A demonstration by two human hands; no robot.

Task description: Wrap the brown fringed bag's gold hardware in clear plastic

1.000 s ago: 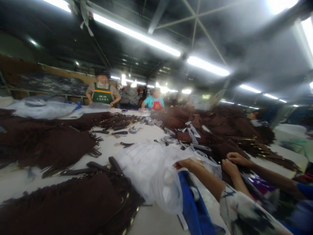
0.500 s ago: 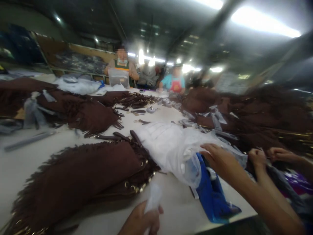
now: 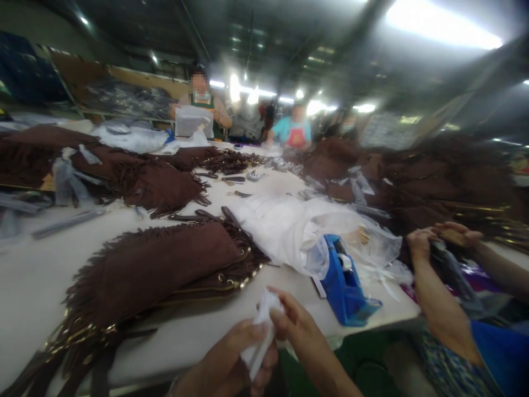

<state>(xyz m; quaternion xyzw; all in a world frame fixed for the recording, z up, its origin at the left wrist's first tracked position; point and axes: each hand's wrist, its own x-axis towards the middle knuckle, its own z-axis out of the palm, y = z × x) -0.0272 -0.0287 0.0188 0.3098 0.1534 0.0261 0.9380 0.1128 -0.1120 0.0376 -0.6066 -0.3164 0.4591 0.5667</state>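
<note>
Both my hands are together at the bottom middle, in front of the table edge. A small folded white sheet [image 3: 255, 357], thin like paper or soft wrapping, is gripped in my left hand [image 3: 225, 353]. The fingers of my right hand [image 3: 300, 325] pinch the same sheet near its upper end. Just beyond lies a brown fringed bag [image 3: 165, 264] with gold rings and zip, flat on the white table [image 3: 198, 342]. A blue tape dispenser [image 3: 345, 286] stands to the right of my hands, against a heap of white wrapping sheets [image 3: 273, 226].
At right, a co-worker's hands [image 3: 424, 240] handle dark straps at the table. More brown bags [image 3: 161, 184] lie at left, and a brown pile [image 3: 446, 176] rises at right. Loose straps [image 3: 233, 179] are scattered mid-table. Two people [image 3: 200, 110] stand across the table.
My right hand has come from the wrapping heap by the tape dispenser down to the white sheet in my left hand. The view has shifted slightly, and the dispenser is more exposed.
</note>
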